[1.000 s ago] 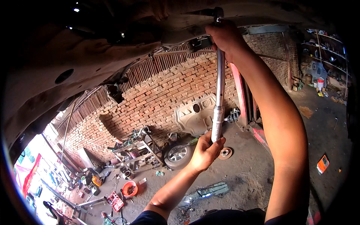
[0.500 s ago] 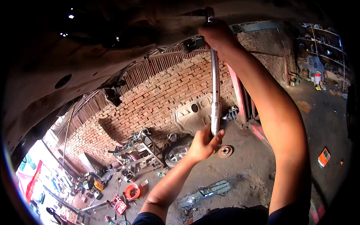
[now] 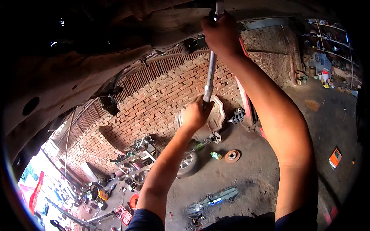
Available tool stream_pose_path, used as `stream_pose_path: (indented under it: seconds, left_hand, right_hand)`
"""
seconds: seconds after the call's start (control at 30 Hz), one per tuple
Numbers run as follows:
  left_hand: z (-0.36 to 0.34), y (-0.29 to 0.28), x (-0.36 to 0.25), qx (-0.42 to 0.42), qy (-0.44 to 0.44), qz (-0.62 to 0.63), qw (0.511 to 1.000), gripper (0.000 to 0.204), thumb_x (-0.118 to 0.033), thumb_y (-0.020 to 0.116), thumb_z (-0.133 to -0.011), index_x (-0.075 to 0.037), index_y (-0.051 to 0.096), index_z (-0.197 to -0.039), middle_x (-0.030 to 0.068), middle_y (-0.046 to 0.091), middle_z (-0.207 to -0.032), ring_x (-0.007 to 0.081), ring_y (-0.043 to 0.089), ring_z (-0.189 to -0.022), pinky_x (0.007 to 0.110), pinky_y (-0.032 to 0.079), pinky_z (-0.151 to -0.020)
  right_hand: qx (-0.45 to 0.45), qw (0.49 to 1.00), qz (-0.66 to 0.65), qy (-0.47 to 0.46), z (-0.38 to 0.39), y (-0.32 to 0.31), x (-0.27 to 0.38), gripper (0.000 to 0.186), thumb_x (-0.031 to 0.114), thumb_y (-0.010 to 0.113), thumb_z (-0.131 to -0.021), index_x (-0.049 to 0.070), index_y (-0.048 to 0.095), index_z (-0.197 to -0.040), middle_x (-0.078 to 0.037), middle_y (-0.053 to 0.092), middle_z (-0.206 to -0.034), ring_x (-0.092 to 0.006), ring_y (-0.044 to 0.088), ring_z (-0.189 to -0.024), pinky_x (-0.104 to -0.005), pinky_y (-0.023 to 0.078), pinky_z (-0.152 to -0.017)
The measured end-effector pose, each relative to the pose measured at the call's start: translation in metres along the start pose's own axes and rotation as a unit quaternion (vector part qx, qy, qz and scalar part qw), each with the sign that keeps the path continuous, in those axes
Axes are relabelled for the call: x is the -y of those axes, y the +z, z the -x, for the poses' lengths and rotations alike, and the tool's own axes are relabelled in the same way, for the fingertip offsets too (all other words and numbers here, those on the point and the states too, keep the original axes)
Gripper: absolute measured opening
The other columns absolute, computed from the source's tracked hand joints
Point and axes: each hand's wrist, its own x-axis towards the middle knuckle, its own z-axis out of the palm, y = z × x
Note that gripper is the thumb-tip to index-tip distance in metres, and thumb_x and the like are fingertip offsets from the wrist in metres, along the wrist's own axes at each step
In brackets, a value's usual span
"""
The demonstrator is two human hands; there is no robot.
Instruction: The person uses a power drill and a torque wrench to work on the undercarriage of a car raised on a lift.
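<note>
Higher and farther left in the view than half a second ago, the left hand (image 3: pixel 196 113) has carried the lower end of the wrench (image 3: pixel 211 71) with it, so the tool slants more, its foot left of its top; the right hand (image 3: pixel 223 34) sits slightly higher too. The left hand is curled closed around the grip end. The right hand is closed in a fist about the shaft near the upper end. The wrench thus runs between the two hands, below the dark car underside (image 3: pixel 77 73); shadow and the frame's edge hide what its head meets. Both bare arms come up from dark blue sleeves (image 3: pixel 146 220). Behind the left hand, a pale panel (image 3: pixel 219 111) leans against the brick wall (image 3: pixel 165 92), with a black strut (image 3: pixel 237 116) beside a red post (image 3: pixel 243 92). A wheel (image 3: pixel 187 163) is partly hidden by the left arm; a bottle (image 3: pixel 216 155) and a rusty brake disc (image 3: pixel 232 156) lie near it on the floor (image 3: pixel 250 165). Lower left are an orange bowl (image 3: pixel 134 200) and a red case (image 3: pixel 123 215). Far right, an orange box (image 3: pixel 335 158) lies on the floor, with loaded shelves (image 3: pixel 335 40) beyond.
</note>
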Motion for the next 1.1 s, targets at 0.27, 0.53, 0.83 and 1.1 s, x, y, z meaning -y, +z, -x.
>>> stream_pose_path:
  seconds: [0.27, 0.53, 0.83, 1.1]
  left_hand:
    - [-0.097, -0.003, 0.027, -0.028, 0.029, -0.129, 0.991, 0.046, -0.049, 0.058, -0.095, -0.005, 0.067, -0.107, 0.0203, 0.068, -0.108, 0.0407, 0.067, -0.100, 0.051, 0.052, -0.085]
    - [-0.203, -0.008, 0.036, -0.073, 0.014, -0.096, 0.993, 0.036, -0.035, 0.063, -0.092, -0.011, 0.064, -0.120, 0.0185, 0.071, -0.109, 0.0391, 0.068, -0.102, 0.051, 0.055, -0.085]
    - [-0.148, 0.014, 0.065, 0.030, 0.082, 0.183, 0.979, 0.041, -0.039, 0.077, -0.086, -0.004, 0.064, -0.068, 0.0054, 0.059, -0.059, 0.0145, 0.056, -0.057, 0.035, 0.046, -0.056]
    - [-0.103, 0.015, 0.042, 0.015, 0.010, 0.212, 0.977, 0.036, -0.026, 0.072, -0.089, -0.004, 0.058, -0.064, -0.0008, 0.054, -0.058, 0.0087, 0.047, -0.054, 0.033, 0.039, -0.050]
  right_hand:
    - [-0.058, 0.998, 0.037, -0.013, 0.003, 0.017, 0.008, 0.027, 0.021, 0.063, -0.090, 0.000, 0.057, -0.106, -0.020, 0.065, -0.087, -0.0368, 0.065, -0.081, -0.0448, 0.051, -0.070]
    - [-0.059, 0.996, 0.009, -0.068, -0.004, 0.023, 0.005, 0.029, 0.016, 0.066, -0.088, 0.000, 0.060, -0.112, -0.025, 0.069, -0.094, -0.0447, 0.067, -0.090, -0.0475, 0.054, -0.073]
    - [0.106, 0.993, 0.042, 0.001, -0.013, 0.001, -0.001, 0.024, 0.024, 0.065, -0.092, 0.004, 0.057, -0.083, -0.015, 0.061, -0.067, -0.0278, 0.062, -0.061, -0.0414, 0.046, -0.059]
    - [0.055, 0.998, 0.024, -0.002, -0.013, 0.013, -0.016, 0.035, 0.029, 0.064, -0.089, 0.000, 0.060, -0.070, -0.017, 0.061, -0.059, -0.0349, 0.064, -0.059, -0.0443, 0.049, -0.056]
